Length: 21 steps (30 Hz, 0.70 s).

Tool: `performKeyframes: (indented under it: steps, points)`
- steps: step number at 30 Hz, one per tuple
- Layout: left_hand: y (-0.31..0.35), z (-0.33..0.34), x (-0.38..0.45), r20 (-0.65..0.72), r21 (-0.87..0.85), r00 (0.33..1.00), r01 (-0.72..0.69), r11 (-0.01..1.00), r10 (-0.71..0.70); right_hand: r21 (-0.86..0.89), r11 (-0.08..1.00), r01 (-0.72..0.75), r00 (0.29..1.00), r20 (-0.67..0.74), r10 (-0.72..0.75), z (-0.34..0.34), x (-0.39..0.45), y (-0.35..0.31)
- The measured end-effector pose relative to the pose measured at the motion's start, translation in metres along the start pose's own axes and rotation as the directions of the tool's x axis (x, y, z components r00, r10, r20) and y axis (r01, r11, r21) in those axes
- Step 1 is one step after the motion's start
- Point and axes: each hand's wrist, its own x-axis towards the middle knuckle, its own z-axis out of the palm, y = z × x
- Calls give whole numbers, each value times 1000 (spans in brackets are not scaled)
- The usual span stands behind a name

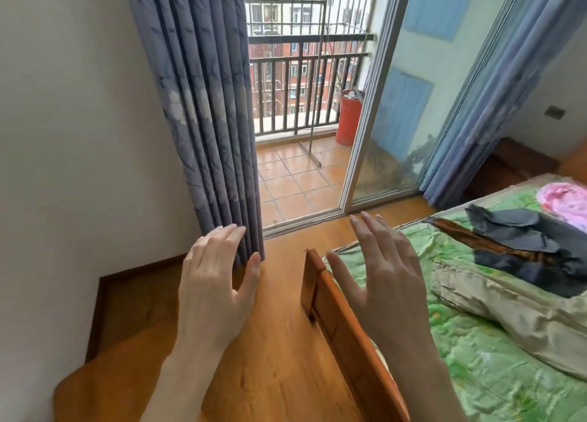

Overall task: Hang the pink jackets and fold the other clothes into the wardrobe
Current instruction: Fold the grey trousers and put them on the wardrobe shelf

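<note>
Clothes [521, 247] are lying on bed [495, 374], off to rt of both empty, spread hands, w/ rt hand [386, 282] nearer than left hand [216, 282].

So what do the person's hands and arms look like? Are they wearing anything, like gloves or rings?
No gloves, rings, watch or bracelets show. The left hand and right hand are bare, and both forearms are bare too, with no sleeves anywhere in view. The fingers are slim, with short, plain nails and no bright polish.
</note>
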Motion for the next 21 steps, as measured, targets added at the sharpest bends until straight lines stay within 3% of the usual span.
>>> performKeyframes:
  steps: [11,21]
  points:
    - [-7,88,173,19,-65,989,-142,988,143,-32,993,-110,994,9,111,70,136,46]
    - [-56,186,326,50,-80,957,-282,956,286,-24,981,-190,982,-2,190,176,274,69]
